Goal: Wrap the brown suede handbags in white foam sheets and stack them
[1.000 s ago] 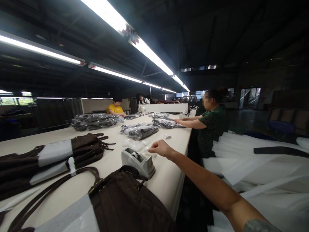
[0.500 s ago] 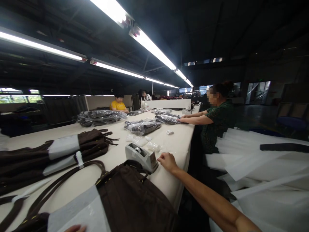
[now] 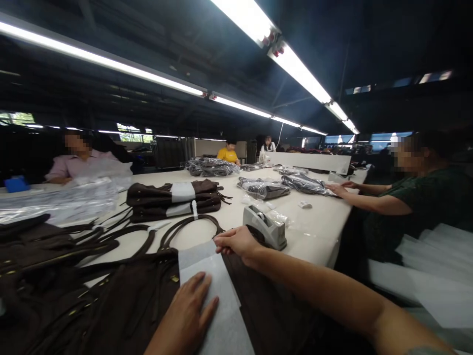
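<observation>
Paper point(image 3: 225, 320), white, across a dark brown bag point(image 3: 258, 296) at the near edge of the cream worktop point(image 3: 314, 227): pressed it with the left hand point(image 3: 186, 310), palm down, fingers spread and gripping nothing. Brought the right hand point(image 3: 238, 242) to the paper's far end, thumb and fingertips pinched together (could not tell whether anything thin sat between them). Had a gray tape dispenser point(image 3: 268, 229) just beyond the right wrist, upright on the worktop. Saw more dark brown bags point(image 3: 121, 296) to the left, with looped handles, and farther back two stacked bags point(image 3: 203, 190) with white bands. Noticed bundles in clear plastic point(image 3: 263, 188) toward the middle, and white sheets point(image 3: 443, 276) fanned beyond the worktop's right edge. Made out a person in dark green point(image 3: 424, 197) at that edge, hands on a plastic-wrapped bundle point(image 3: 305, 183); also a person in yellow point(image 3: 228, 154) at the far side, and a person in pink point(image 3: 79, 162) at the left, behind clear plastic sheeting point(image 3: 66, 197). Looked up to bright tube lights point(image 3: 306, 74) under a dark roof.
</observation>
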Available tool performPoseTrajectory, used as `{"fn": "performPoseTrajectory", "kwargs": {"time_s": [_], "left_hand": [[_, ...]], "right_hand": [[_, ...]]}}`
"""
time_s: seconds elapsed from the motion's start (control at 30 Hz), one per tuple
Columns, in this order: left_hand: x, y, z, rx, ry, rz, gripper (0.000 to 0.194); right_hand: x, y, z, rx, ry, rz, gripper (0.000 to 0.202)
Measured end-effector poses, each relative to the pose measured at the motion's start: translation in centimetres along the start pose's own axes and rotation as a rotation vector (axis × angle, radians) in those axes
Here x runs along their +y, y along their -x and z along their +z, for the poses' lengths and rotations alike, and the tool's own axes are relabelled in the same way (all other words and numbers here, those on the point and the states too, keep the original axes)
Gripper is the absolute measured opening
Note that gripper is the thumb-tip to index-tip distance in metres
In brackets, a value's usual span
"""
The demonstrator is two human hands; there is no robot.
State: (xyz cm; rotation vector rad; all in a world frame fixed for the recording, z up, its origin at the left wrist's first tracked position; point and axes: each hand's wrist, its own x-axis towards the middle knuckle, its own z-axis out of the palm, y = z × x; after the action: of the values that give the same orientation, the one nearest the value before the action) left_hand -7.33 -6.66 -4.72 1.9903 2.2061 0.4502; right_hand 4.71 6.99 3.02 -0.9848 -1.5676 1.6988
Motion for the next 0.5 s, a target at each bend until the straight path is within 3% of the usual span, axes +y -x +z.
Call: {"fn": "performPoseTrajectory", "kwargs": {"time_s": [0.17, 0.33, 0.5], "left_hand": [[0.4, 0.5, -0.6, 0.021, 0.052, 0.020, 0.056], [1.0, 1.0, -1.5, 0.009, 0.094, 0.021, 0.055], [0.9, 1.1, -1.1, 0.035, 0.122, 0.036, 0.055]], "right_hand": [[0.4, -2.8, 4.5, 0.009, 0.028, 0.083, 0.012], [2.3, -3.7, 5.5, 0.015, 0.099, 0.170, 0.015], [3.8, -4.7, 5.8, -0.006, 0.167, 0.228, 0.017]]}}
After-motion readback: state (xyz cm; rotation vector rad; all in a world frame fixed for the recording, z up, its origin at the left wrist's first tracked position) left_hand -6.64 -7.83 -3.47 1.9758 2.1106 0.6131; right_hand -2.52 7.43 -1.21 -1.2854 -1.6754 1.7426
